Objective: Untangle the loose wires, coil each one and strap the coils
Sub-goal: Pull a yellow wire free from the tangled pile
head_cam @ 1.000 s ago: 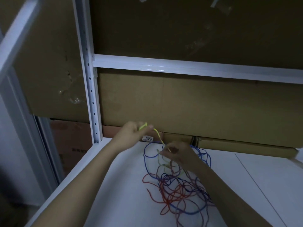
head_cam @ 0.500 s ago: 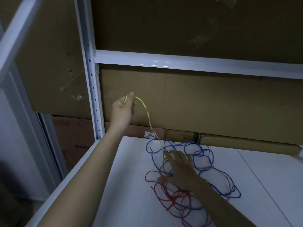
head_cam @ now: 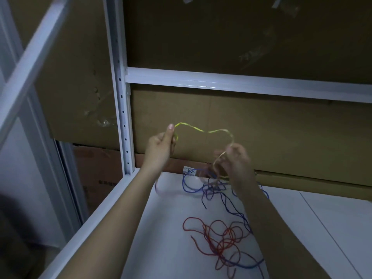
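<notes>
above the far left corner of the white shelf (head_cam: 165, 248), a thin yellow wire (head_cam: 203, 130) arcs between two raised hands. left hand (head_cam: 161, 147) pinches one end, thumb up; right hand (head_cam: 236, 160), blurred, has fingers curled round a loop. kinked blue wire (head_cam: 193, 189) and red wire (head_cam: 219, 236) lie slack mid-shelf, partly tangled.

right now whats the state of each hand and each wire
left hand: raised, pinching one end of the yellow wire
right hand: raised and blurred, fingers curled round the yellow wire
yellow wire: lifted off the shelf, arching between both hands
blue wire: loose on the white shelf, uncoiled
red wire: tangled loops on the shelf, crossing the blue wire
</notes>
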The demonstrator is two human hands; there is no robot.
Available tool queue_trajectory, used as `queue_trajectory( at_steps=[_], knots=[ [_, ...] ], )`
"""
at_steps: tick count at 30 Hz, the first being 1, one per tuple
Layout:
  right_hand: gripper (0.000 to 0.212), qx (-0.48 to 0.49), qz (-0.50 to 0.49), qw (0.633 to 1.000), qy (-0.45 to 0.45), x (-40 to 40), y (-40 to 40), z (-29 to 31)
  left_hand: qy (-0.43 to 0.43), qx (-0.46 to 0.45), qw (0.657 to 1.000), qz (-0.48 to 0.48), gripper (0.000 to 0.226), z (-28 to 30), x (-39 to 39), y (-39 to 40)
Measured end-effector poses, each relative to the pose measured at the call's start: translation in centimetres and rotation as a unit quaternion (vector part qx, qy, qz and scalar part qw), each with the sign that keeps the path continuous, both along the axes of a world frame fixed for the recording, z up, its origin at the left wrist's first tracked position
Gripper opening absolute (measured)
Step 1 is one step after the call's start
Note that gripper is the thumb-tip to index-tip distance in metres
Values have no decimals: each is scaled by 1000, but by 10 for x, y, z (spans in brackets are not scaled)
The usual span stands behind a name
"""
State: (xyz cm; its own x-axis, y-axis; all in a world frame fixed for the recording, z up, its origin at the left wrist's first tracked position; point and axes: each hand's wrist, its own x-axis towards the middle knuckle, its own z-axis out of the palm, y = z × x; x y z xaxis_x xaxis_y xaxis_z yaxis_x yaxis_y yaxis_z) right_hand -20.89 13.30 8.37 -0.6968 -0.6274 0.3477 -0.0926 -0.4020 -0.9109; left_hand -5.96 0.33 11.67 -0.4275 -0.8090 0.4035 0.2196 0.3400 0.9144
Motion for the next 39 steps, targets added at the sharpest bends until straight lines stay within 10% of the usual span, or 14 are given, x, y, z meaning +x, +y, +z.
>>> queue_trajectory(
  at_steps=[3,12,20,23,27,31,33,39],
  knots=[
    [16,-36,-40,997,-48,-10,-4,14,-35,-5,999,18,53,-7,3,0],
    [15,184,49,964,185,-6,-13,18,-22,-2,999,47,53,-11,-1,-1],
    [24,169,32,943,285,4,-29,45,-29,-8,998,55,51,-14,-1,-1],
    [25,-5,11,995,101,-3,-36,62,-40,-27,997,57,50,-11,-3,-1],
    [24,134,62,987,57,12,-52,60,-33,-30,997,66,53,-6,-3,2],
    [25,-22,-80,996,35,-10,-41,84,-1,47,999,27,51,-4,6,-2],
    [23,78,-177,961,196,-12,-39,77,37,93,994,-43,48,3,14,0],
    [25,420,-136,679,586,-1,-34,-8,276,249,883,-286,55,14,27,9]
  ],
)
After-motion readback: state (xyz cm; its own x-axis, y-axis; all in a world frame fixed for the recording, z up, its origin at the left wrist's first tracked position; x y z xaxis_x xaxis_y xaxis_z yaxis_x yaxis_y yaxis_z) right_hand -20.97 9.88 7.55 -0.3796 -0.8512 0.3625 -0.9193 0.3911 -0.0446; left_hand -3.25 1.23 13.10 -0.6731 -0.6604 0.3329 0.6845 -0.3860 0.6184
